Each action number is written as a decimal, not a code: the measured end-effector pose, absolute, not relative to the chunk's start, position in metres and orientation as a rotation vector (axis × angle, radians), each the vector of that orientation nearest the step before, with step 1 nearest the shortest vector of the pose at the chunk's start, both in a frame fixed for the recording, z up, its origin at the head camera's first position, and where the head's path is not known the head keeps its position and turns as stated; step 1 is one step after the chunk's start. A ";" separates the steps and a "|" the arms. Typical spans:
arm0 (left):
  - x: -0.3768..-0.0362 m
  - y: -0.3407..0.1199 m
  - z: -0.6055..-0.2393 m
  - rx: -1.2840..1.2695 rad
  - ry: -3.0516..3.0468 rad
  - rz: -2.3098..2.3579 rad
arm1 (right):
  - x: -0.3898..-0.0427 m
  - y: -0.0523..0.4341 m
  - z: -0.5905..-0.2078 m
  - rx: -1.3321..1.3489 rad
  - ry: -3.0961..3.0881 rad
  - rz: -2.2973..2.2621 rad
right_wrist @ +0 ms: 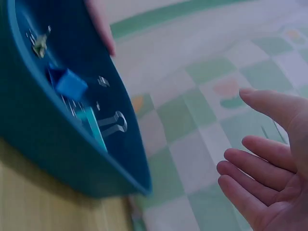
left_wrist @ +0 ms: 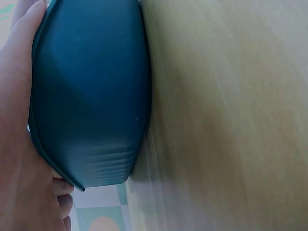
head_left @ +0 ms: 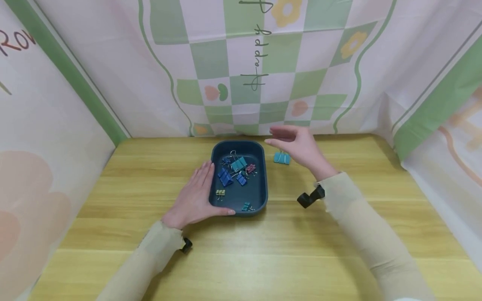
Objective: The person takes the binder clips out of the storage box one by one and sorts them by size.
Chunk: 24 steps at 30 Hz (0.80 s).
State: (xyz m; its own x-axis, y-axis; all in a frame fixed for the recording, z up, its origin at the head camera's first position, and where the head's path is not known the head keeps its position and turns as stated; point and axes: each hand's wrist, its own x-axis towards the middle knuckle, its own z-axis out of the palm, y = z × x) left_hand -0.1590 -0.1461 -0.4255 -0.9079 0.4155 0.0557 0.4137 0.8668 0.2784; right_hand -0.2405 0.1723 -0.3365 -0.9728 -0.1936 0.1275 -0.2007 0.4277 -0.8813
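Note:
A dark blue tray [head_left: 261,184] sits on the wooden table and holds several binder clips, blue [head_left: 224,177], teal [head_left: 239,163], pink and yellow. My left hand [head_left: 196,195] lies flat against the tray's left and near side, thumb along the near rim; in the left wrist view my palm [left_wrist: 19,144] presses the tray wall [left_wrist: 91,96]. My right hand [head_left: 297,144] hovers open just right of the tray's far corner, fingers loose, holding nothing. A teal binder clip [head_left: 281,157] lies on the table beneath it. In the right wrist view my open fingers [right_wrist: 269,163] are beside the tray [right_wrist: 57,144].
Wooden tabletop [head_left: 241,242] stretches in front of and to both sides of the tray. A pink and green checked cloth backdrop [head_left: 248,67] closes off the back and both sides. Black wrist camera mounts show at both cuffs.

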 end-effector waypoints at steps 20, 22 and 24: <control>-0.159 -0.147 -0.427 0.677 3.035 0.467 | -0.238 0.083 -0.383 0.695 -2.813 1.516; -0.159 -0.147 -0.427 0.681 3.034 0.463 | -0.239 0.080 -0.387 0.708 -2.851 1.490; -0.159 -0.147 -0.427 0.687 3.033 0.463 | -0.241 0.078 -0.391 0.718 -2.889 1.454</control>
State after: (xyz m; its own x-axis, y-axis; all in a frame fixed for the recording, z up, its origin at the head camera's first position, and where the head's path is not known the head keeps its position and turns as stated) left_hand -0.1592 -0.1468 -0.4268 -0.9046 0.4210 0.0665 0.4217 0.8612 0.2839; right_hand -0.2408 0.0781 -0.3908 -0.8921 -0.4500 0.0401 -0.3004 0.5245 -0.7967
